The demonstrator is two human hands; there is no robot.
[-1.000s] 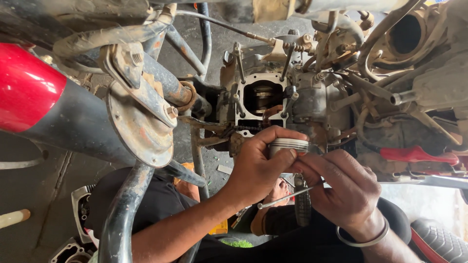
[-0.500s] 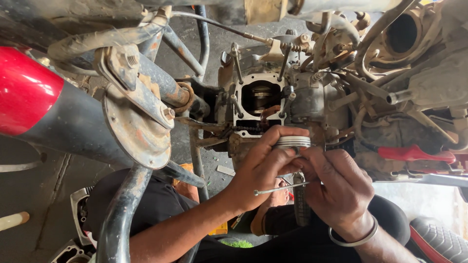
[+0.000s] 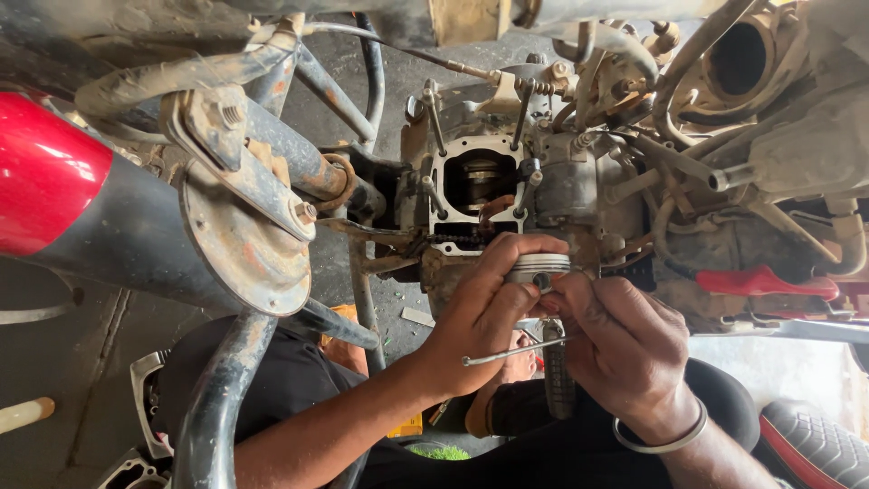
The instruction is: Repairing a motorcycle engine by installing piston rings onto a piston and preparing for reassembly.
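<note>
**Piston held in both hands below the open engine case**

Your left hand [image 3: 480, 312] wraps around the silver piston [image 3: 538, 268] from the left, thumb and fingers closed on its ringed crown; your right hand [image 3: 625, 340] meets it from the right, fingertips pinched together at the piston's side by the pin hole, so both grips are clamped on the same part; a thin metal rod [image 3: 511, 351] with a bent end lies across beneath your left palm, pointing toward your right hand, though whether either hand truly grips it you cannot tell from here; a plain metal bangle [image 3: 661, 435] sits on your right wrist.

The piston is just below the engine crankcase [image 3: 475, 186], whose square opening shows the crank parts inside; four long studs [image 3: 433, 118] stand up around that opening; a short run of cam chain [image 3: 453, 239] shows just under it, near your left fingers.

To the left, a red fuel tank [image 3: 45, 172] and the rusty frame tubes [image 3: 217, 398] fill the view, with a round rusted plate [image 3: 240, 240] bolted there; to the right lie hoses and a red-handled tool [image 3: 765, 282]; a tyre [image 3: 819, 444] shows at the lower right corner.
</note>
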